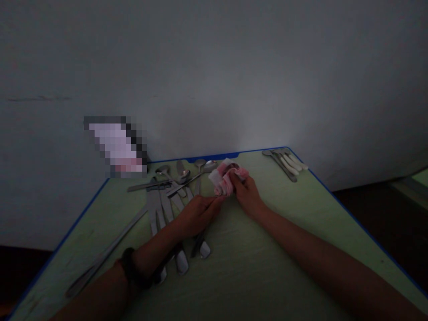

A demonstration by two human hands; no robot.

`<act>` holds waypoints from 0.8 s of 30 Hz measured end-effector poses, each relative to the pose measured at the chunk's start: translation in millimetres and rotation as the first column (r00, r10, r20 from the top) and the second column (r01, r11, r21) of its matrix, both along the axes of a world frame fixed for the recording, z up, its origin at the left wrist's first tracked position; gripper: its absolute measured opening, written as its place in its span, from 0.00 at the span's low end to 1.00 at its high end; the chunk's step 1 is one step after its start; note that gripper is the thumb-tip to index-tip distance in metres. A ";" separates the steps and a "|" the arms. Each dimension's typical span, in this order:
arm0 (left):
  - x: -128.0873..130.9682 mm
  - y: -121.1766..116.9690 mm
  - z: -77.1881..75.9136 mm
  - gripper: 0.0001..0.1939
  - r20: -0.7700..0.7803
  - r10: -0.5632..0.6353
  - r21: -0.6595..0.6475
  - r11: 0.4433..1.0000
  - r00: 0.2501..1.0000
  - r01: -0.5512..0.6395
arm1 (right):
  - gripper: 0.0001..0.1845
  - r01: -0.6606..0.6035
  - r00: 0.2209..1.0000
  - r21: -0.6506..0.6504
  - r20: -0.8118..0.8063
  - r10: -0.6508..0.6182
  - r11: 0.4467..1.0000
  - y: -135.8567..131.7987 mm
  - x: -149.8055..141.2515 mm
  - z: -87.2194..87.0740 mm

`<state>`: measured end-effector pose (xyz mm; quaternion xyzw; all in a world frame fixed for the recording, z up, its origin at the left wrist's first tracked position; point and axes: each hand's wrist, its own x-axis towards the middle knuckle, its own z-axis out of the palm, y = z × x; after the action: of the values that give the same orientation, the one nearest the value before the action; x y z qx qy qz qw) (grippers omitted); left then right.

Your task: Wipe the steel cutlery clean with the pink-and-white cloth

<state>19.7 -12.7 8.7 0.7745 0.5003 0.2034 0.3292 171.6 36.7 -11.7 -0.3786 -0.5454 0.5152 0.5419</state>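
My right hand (249,196) is closed on a crumpled pink-and-white cloth (222,178), with the thumb pressing into it. A dark, rounded, metallic-looking part shows in the folds; I cannot tell which piece of cutlery it is. My left hand (199,214) is pinched shut just below and left of the cloth, and what lies between its fingers is mostly hidden. Beneath and beyond my left forearm, several metal utensils lie in a loose pile, among them a spoon (210,166), another spoon (163,170) and flat-handled pieces (154,209) partly covered by the arm.
The green table (267,258) has a blue edge and stands against a grey wall (214,67). At the back right lie several utensils, some with white handles (290,165). A long utensil (107,249) rests at the left. A pixelated, upright object (115,145) stands at the back left.
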 end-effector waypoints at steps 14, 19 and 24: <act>-2.5 -0.3 1.1 0.26 -0.080 -0.126 0.000 0.992 0.989 0.127 | 0.20 0.130 0.989 0.037 0.064 -0.132 0.991 1.0 7.1 9.9; -4.0 -0.2 -0.9 0.27 -0.079 -0.113 -0.013 0.994 0.990 0.113 | 0.11 -0.038 0.997 0.016 0.063 0.037 0.999 3.7 6.6 3.8; -3.7 0.2 -1.2 0.26 -0.162 -0.126 0.047 0.990 0.979 0.135 | 0.13 -0.228 0.973 -0.010 0.047 0.228 0.974 10.6 14.8 4.1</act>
<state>15.9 -12.5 7.5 0.8286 0.4669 0.1333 0.2787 186.4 47.3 -7.6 -0.3270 -0.5968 0.5661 0.4652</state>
